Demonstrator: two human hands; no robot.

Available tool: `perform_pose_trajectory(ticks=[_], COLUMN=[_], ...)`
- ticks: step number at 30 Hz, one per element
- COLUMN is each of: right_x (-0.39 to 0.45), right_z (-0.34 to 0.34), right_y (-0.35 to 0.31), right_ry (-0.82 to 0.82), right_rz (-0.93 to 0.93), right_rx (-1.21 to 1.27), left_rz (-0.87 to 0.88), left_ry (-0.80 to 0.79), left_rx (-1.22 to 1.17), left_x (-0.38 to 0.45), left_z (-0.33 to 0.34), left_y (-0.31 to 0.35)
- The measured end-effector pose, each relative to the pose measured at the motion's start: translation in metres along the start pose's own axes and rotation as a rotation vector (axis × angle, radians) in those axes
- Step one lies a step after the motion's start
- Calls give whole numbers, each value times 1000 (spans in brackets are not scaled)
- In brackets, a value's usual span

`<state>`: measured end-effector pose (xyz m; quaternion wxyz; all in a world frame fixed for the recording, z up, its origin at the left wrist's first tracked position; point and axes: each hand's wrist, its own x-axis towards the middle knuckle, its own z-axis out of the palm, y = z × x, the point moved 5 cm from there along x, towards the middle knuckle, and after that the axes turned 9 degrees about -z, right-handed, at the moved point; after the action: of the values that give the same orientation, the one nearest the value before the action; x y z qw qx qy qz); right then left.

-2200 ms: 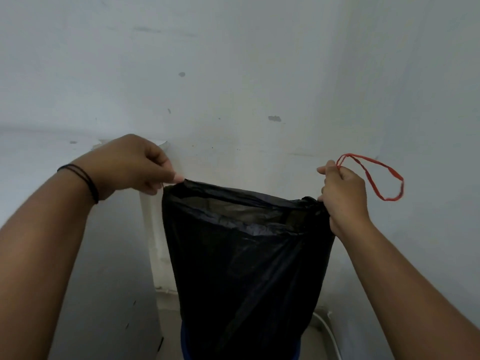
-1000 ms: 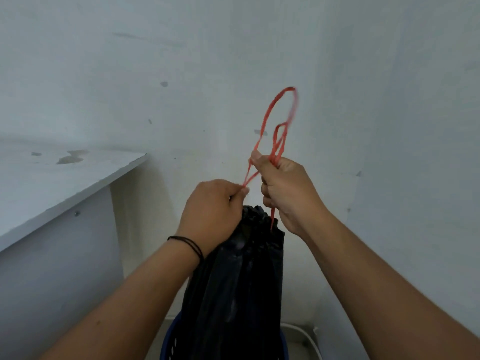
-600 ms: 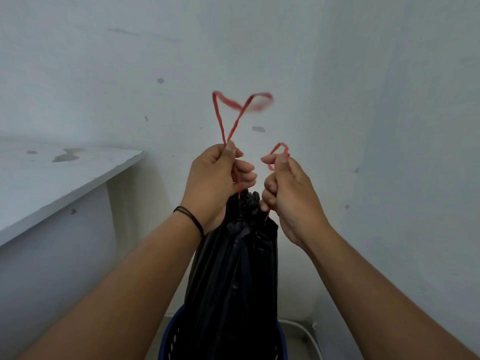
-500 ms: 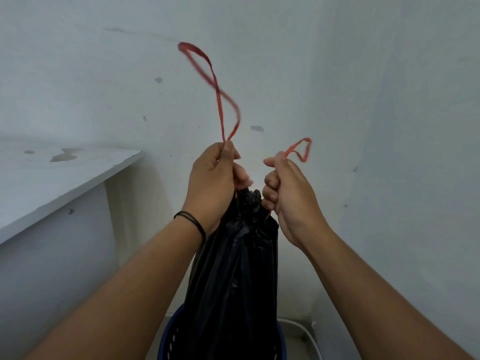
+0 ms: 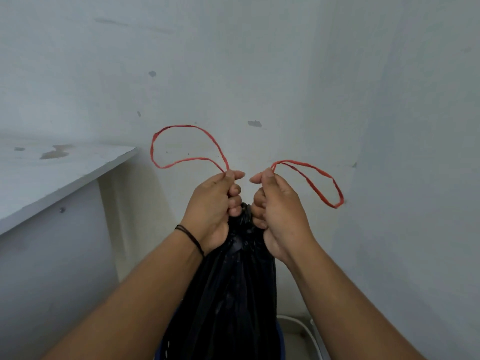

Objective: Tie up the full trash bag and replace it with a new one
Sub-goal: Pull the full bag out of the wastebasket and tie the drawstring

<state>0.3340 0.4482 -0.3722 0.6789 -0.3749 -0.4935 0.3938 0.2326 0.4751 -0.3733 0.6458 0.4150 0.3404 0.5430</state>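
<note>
A black trash bag hangs in the middle of the view, its mouth gathered tight between my fists. My left hand pinches the left red drawstring loop, which arcs up and to the left. My right hand pinches the right red drawstring loop, which droops out to the right. Both fists sit knuckle to knuckle at the bag's puckered neck. Below, the bag's lower part stands in a blue bin, mostly hidden.
A white counter juts in from the left at hand height. White walls meet in a corner behind the bag. A white cable or pipe runs along the floor at the lower right.
The bag's mouth went from wide open to cinched shut as my hands came together. The left loop, flung high half a second ago, has dropped and now arcs leftward; the right loop has lengthened.
</note>
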Motion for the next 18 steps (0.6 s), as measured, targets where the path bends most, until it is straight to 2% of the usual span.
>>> perform_pose_trajectory(ticks=[3, 7, 13, 18], right_x=[1, 0, -6, -10], right_z=[-1, -5, -4, -6], right_y=[7, 16, 27, 29], right_ry=[47, 113, 74, 144], right_rz=[115, 260, 226, 157], right_rx=[7, 197, -120, -101], left_rz=[-87, -178, -76, 34], left_ry=[4, 26, 76, 64], left_rx=[39, -48, 195, 217], left_x=[2, 2, -2, -9], left_z=[3, -1, -6, -4], left_y=[-5, -9, -18, -20])
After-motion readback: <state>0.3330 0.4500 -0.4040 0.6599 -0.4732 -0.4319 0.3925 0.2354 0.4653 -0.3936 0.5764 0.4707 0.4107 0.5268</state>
